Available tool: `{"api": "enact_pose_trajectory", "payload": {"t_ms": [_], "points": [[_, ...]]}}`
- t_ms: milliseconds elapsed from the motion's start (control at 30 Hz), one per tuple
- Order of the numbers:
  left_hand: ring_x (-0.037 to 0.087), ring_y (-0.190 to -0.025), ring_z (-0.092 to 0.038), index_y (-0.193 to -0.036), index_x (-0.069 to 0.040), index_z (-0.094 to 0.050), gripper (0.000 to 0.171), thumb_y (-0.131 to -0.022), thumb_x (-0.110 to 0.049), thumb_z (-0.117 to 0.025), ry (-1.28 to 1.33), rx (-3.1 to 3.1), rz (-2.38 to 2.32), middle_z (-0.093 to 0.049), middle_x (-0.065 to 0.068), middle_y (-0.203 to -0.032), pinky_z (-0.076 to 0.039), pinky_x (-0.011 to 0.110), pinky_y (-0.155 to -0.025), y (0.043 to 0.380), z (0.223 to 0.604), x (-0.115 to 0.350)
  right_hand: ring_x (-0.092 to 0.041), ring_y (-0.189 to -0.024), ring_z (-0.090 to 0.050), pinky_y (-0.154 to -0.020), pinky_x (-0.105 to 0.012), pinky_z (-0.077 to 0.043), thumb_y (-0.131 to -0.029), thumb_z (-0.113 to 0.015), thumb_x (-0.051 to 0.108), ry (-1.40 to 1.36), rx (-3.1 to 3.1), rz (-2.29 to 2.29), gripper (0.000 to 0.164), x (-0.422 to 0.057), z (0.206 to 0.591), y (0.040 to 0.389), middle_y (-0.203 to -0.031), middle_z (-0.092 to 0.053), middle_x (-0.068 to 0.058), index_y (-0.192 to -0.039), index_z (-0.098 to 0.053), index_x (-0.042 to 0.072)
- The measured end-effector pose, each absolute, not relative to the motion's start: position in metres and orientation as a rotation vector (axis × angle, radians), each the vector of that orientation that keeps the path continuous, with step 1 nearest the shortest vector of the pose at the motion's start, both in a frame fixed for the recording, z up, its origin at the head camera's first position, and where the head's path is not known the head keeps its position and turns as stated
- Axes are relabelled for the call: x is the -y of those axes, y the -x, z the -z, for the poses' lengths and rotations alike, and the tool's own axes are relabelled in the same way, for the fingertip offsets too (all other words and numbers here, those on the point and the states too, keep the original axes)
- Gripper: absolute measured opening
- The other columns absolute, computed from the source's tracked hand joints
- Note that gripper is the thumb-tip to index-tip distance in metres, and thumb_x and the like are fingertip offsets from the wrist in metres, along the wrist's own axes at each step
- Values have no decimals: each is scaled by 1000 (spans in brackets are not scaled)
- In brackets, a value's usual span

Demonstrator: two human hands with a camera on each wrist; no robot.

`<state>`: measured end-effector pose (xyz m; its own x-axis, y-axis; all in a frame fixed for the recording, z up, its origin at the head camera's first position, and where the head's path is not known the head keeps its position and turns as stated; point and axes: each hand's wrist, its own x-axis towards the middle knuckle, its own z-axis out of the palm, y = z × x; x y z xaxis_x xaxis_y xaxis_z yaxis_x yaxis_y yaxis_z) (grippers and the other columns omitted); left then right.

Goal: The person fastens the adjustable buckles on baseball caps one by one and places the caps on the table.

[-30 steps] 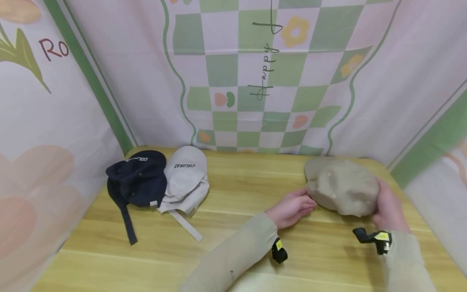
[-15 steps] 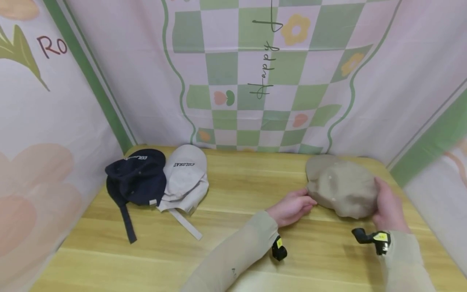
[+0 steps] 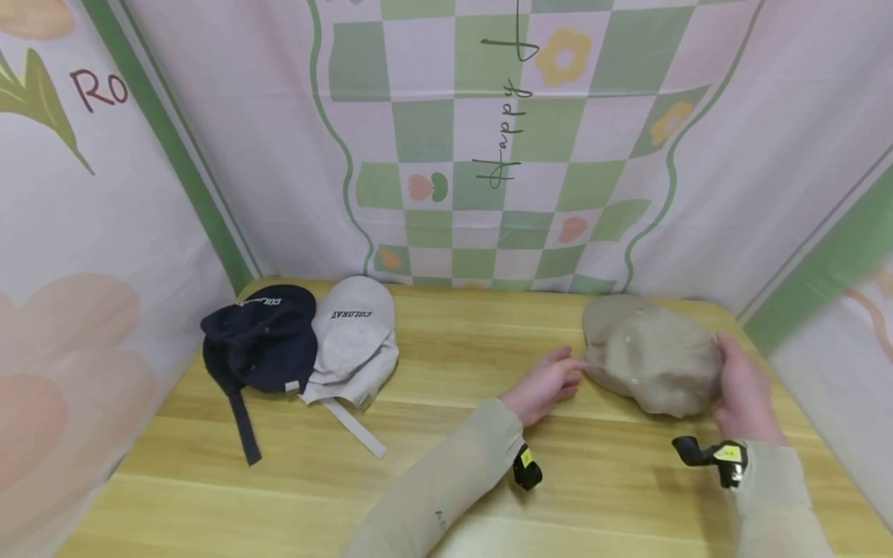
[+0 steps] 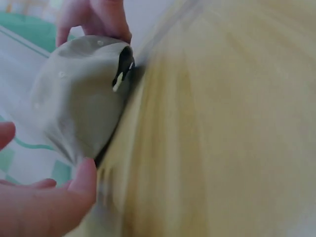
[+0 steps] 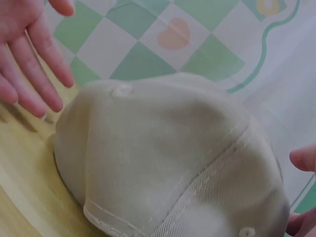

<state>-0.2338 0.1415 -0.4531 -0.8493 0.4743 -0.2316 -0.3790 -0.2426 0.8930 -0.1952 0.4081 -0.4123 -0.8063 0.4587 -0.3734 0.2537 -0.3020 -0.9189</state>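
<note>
Beige cap (image 3: 652, 356): on the table (image 3: 460, 353), right of centre in the head frame, its brim towards the upper left, its crown up.
Left hand (image 3: 544, 386): at the cap's left edge, fingers spread loosely, holding nothing; whether a fingertip touches the cap, I cannot tell.
Right hand (image 3: 745, 391): against the cap's right edge; whether it pinches the fabric, I cannot tell.
White cap (image 3: 359, 329): left of centre, strap trailing to the lower right.
Navy cap (image 3: 279, 349): touching the white one, further left.
Curtain (image 3: 481, 132): green checks, top centre.
</note>
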Motion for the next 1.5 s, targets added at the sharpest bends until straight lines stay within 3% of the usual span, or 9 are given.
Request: {"api": "enact_pose_trajectory", "payload": {"t_ms": [67, 200, 300, 367, 433, 633, 800, 1167, 1500], "points": [[39, -128, -53, -153, 3, -37, 62, -98, -13, -62, -120, -1568, -2107, -52, 21, -143, -43, 49, -108, 234, 450, -140, -7, -131, -30, -121, -30, -10, -96, -67, 50, 901, 1831, -2185, 41, -403, 409, 194, -151, -29, 9, -126, -49, 29], [38, -121, -58, -149, 3, -43, 58, -97, -12, -63, -109, -1672, -2138, -55, 19, -140, -47, 50, -104, 236, 444, -135, -14, -143, -19, -121, -35, -6, -96, -63, 56, 836, 1954, -2075, 66, -393, 403, 192, -160, -23, 4, -151, -42, 27], [38, -120, -58, -148, 2, -45, 56, -97, -13, -63, -104, -1702, -2174, -56, 16, -139, -47, 51, -102, 240, 438, -128, -17, -135, -32, -117, -30, -21, -97, -64, 54, 761, 1950, -2082, 67, -389, 399, 192, -153, -35, -1, -153, -41, 25], [38, -122, -57, -148, 1, -46, 55, -98, -16, -62, -100, -1693, -2193, -58, 14, -136, -46, 52, -104, 242, 432, -121, -11, -118, -42, -106, -26, -32, -98, -65, 51, 722, 1952, -2082, 54, -387, 397, 191, -134, -45, 4, -143, -49, 28], [39, -124, -56, -149, 1, -45, 56, -99, -18, -61, -110, -1679, -2209, -59, 13, -135, -44, 53, -105, 243, 427, -114, -12, -115, -43, -105, -27, -33, -97, -65, 53, 705, 1988, -2054, 54, -383, 393, 191, -134, -47, 2, -143, -50, 28], [36, -127, -54, -150, -1, -44, 57, -101, -25, -61, -121, -1659, -2252, -54, 13, -144, -41, 51, -109, 249, 414, -92, -22, -143, -29, -123, -43, -10, -97, -58, 62, 679, 2157, -1899, 86, -370, 381, 193, -166, -22, -4, -162, -25, 15], [33, -126, -56, -150, -2, -44, 55, -103, -27, -59, -128, -1681, -2270, -52, 11, -147, -42, 49, -108, 254, 404, -78, -25, -150, -15, -123, -45, -8, -101, -52, 58, 597, 2212, -1828, 83, -361, 376, 196, -167, -18, -9, -162, -22, 9], [33, -127, -56, -151, -3, -45, 55, -104, -29, -58, -132, -1745, -2313, -51, 10, -149, -44, 43, -106, 262, 378, -50, -20, -132, -37, -117, -40, -24, -104, -52, 51, 467, 2293, -1667, 65, -348, 365, 199, -145, -44, -4, -154, -42, 12], [29, -126, -56, -150, -4, -47, 52, -104, -28, -58, -234, -1920, -2300, -52, 10, -147, -42, 44, -108, 262, 360, -29, -33, -147, -25, -121, -52, -16, -106, -45, 52, 355, 2362, -1677, 73, -330, 358, 205, -164, -25, -15, -159, -28, 5]]}}
